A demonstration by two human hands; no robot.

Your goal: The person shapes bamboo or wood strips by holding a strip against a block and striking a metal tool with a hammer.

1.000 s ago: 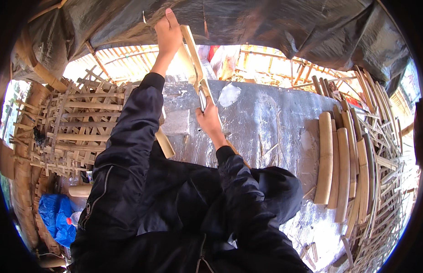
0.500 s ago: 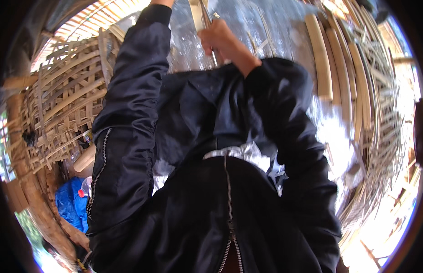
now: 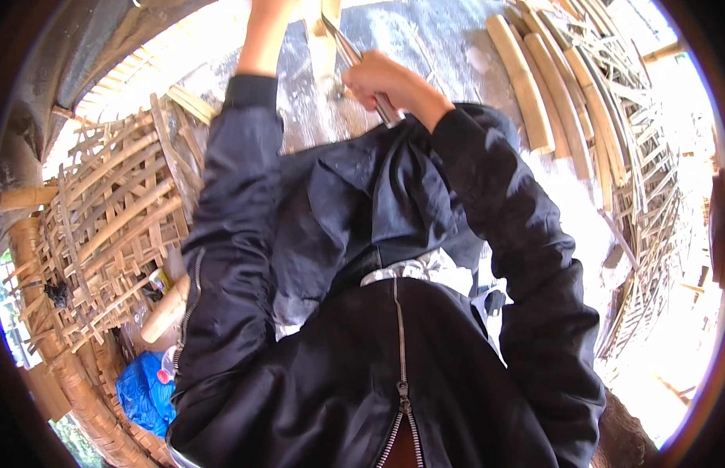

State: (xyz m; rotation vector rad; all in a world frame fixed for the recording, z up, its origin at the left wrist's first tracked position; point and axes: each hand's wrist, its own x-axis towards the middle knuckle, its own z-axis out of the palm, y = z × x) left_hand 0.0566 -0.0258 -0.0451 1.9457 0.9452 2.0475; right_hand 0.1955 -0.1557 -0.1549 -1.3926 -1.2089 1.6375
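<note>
The right hand (image 3: 386, 78) grips a knife (image 3: 355, 58) at twelve o'clock, its blade on a bamboo strip (image 3: 323, 47). The left hand is cut off; I cannot tell its grip. The strip looks half shaved. Bamboo slats (image 3: 534, 93) lie at one o'clock, a woven bamboo frame (image 3: 105, 226) at nine.

Low on my left, under the woven bamboo lattice (image 3: 105, 226), I see a small yellow packet (image 3: 161, 279) with a printed label, half hidden by the slats. Below it lies a crumpled blue plastic bag (image 3: 144, 394). No signs or screens.
</note>
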